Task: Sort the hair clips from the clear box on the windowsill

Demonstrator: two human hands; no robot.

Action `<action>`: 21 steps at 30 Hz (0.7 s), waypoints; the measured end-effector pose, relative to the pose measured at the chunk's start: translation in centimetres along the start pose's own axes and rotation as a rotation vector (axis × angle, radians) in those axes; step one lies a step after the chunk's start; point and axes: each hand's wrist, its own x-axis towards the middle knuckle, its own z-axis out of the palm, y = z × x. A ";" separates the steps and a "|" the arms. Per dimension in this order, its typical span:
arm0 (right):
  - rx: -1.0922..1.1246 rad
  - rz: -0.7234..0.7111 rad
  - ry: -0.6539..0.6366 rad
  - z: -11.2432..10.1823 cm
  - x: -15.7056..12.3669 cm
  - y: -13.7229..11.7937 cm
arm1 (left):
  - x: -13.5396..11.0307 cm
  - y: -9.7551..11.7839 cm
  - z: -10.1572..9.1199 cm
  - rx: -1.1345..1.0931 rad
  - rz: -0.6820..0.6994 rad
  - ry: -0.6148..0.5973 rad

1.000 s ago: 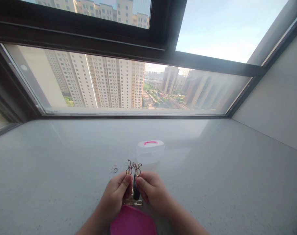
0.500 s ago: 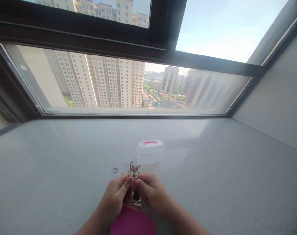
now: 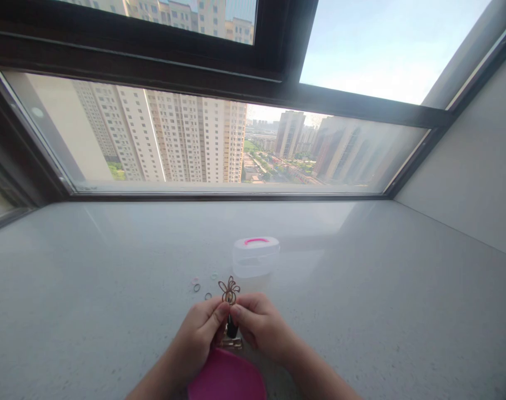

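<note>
Both hands meet at the middle front, fingertips pinched together. Between the thumb and fingers of my left hand [image 3: 206, 325] and those of my right hand [image 3: 255, 322] are gold wire-loop clips [image 3: 229, 290]; their ear-like loops stick up and overlap. How many each hand has is hard to make out. A small black thing [image 3: 232, 328] lies just under the fingers, with gold metal clips [image 3: 231, 344] below it, partly hidden by the left hand. Nearest me is a rounded pink piece [image 3: 228, 378], partly covered by my left wrist.
Beyond my hands stands a translucent box [image 3: 256, 266] with a pink handle. Several small ring-shaped bands [image 3: 196, 288] lie left of it on the speckled pale sill [image 3: 111, 300]. A dark-framed window [image 3: 228, 197] closes off the back, a white wall [image 3: 477, 166] the right.
The loops of the gold clips, side by side before, have come together and overlap. My hands have barely moved. The box and bands stay where they were.
</note>
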 end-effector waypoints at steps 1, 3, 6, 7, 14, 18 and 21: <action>-0.006 0.001 -0.001 0.0 0.0 0.0 | 0.0 0.0 0.0 0.003 0.000 0.002; -0.021 -0.004 -0.004 0.0 0.0 0.0 | 0.0 0.1 0.0 0.014 0.008 0.002; -0.040 -0.016 -0.003 -0.1 0.0 0.1 | -0.1 0.5 0.1 0.035 0.026 -0.014; -0.049 -0.019 -0.004 -0.1 0.0 0.1 | -0.2 0.6 0.1 0.040 0.032 -0.022; -0.115 -0.030 -0.008 -0.3 0.0 0.2 | -0.1 0.8 -0.1 0.076 0.068 -0.048; -0.123 -0.037 -0.009 -0.4 0.1 0.5 | -0.1 0.9 -0.1 0.085 0.056 -0.051; -0.130 -0.040 0.006 -0.4 0.1 0.8 | -0.1 1.0 0.0 0.077 0.058 -0.046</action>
